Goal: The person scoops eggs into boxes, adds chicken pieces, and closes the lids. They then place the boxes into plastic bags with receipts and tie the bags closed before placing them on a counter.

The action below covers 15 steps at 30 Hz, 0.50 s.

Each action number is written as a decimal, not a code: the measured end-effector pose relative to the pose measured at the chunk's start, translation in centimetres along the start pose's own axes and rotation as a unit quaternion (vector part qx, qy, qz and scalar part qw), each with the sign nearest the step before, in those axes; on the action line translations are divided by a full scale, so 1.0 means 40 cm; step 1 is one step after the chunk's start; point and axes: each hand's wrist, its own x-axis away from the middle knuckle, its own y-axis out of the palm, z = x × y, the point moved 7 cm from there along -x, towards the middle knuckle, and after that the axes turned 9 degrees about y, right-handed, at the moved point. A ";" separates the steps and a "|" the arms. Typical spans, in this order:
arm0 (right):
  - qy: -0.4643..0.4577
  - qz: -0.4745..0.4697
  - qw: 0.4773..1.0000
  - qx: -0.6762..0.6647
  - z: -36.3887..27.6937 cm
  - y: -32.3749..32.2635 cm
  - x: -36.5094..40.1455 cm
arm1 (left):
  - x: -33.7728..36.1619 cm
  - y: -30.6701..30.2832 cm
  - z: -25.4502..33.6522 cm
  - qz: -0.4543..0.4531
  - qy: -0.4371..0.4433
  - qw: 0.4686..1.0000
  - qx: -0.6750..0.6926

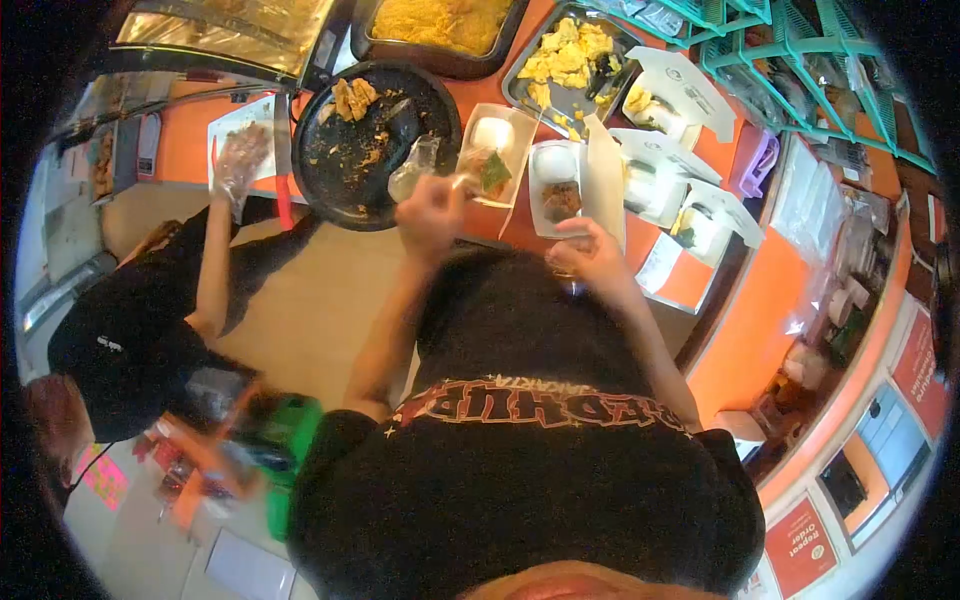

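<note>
My left hand is at the front edge of the counter, beside an open food box holding white rice, brown food and a green leaf. Its fingers are curled, but motion blurs them. A crumpled clear plastic piece lies just beyond it, on the rim of a round black pan. My right hand is closed just below a second open box with rice and brown food. Whatever it pinches is hidden.
Several open boxes stand to the right. Behind are a tray of yellow egg pieces and a tray of orange-yellow food. Teal racks rise at upper right. At left, a co-worker's gloved hand is over white paper.
</note>
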 end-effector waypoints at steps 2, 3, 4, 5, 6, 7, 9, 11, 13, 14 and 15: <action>0.014 0.019 0.999 -0.030 0.023 -0.010 0.017 | -0.047 0.101 -0.082 -0.046 -0.056 0.995 0.073; 0.001 0.034 0.998 -0.045 0.030 -0.016 0.020 | -0.061 0.187 -0.142 -0.030 -0.045 0.987 0.151; -0.013 0.050 0.997 -0.060 0.036 -0.022 0.019 | -0.063 0.240 -0.176 -0.013 -0.033 0.973 0.228; -0.026 0.065 0.995 -0.077 0.038 -0.025 0.025 | -0.050 0.253 -0.183 -0.011 -0.031 0.978 0.208; -0.041 0.092 0.993 -0.063 0.034 -0.028 0.035 | -0.043 0.258 -0.179 -0.010 -0.027 0.982 0.188; -0.059 0.119 0.990 -0.048 0.024 -0.033 0.044 | -0.047 0.260 -0.174 -0.007 -0.021 0.985 0.168; -0.101 0.162 0.982 -0.014 -0.008 -0.037 0.054 | -0.023 0.228 -0.173 -0.040 -0.033 0.985 0.162; -0.138 0.196 0.971 0.023 -0.040 -0.018 0.075 | 0.020 0.148 -0.093 -0.078 -0.030 0.986 0.147; -0.173 0.170 0.968 0.070 -0.070 0.025 0.080 | 0.080 0.085 0.038 -0.146 0.031 0.964 0.218; -0.189 0.159 0.965 0.093 -0.078 0.043 0.077 | 0.101 0.076 0.084 -0.181 0.061 0.948 0.254; -0.220 0.150 0.959 0.099 -0.079 0.060 0.069 | 0.112 0.071 0.124 -0.186 0.140 0.953 0.196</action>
